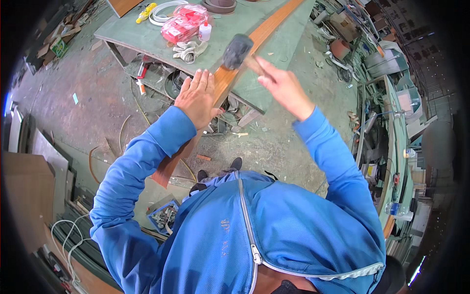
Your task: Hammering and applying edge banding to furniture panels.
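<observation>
A long, narrow wood-brown board (226,79) runs from the far side of the green table (139,36), past its near edge and down under my left forearm. My left hand (197,98) lies on the board near the table's edge, its fingers stretched out flat and the thumb apart. In my right hand (286,88) is the wooden handle of a mallet, gripped with closed fingers. The mallet's black head (237,51) is over the board, just beyond my left fingertips; whether it touches the wood I cannot tell.
White work gloves (190,51), a white bottle with a red cap (205,32), red plastic-wrapped packs (183,23) and rolls of edging strip (218,5) lie on the table. A blue crate of metal parts (164,215) stands on the floor. Cluttered shelving (391,132) lines the right side.
</observation>
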{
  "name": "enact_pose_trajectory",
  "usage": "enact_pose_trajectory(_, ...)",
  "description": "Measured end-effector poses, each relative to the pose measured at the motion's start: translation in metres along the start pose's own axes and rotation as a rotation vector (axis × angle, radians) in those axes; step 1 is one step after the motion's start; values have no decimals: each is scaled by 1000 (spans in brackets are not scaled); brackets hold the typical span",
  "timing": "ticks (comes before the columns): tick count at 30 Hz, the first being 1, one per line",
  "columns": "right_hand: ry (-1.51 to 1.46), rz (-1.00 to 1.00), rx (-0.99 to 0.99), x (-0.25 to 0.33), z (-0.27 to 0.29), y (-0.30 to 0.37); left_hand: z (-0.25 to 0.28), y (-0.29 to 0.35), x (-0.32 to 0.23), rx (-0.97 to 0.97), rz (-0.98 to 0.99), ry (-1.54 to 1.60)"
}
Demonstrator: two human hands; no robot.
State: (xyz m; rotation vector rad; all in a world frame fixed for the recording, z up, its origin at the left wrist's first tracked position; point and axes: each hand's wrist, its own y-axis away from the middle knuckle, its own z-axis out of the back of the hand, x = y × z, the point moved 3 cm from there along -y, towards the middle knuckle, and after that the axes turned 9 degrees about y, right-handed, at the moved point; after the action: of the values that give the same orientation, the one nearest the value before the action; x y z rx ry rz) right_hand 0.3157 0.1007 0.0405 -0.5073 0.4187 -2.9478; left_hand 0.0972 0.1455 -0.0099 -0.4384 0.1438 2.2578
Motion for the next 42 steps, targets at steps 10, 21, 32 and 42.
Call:
enact_pose_trajectory(10, 234, 51, 166, -31, 20, -29, -7, -57, -11, 59, 56, -92)
enact_pose_trajectory(21, 27, 131, -138, -92, 41, -65, -19, -112, -27, 53, 204, -165)
enact_pose_trajectory(32, 139, 259, -58, -173, 25, -85, -37, -178, -60, -72, 436, -234)
enact_pose_trajectory(42, 18, 224, 66, -207, 38, -122, -61, -197, -71, -572, 480, -280)
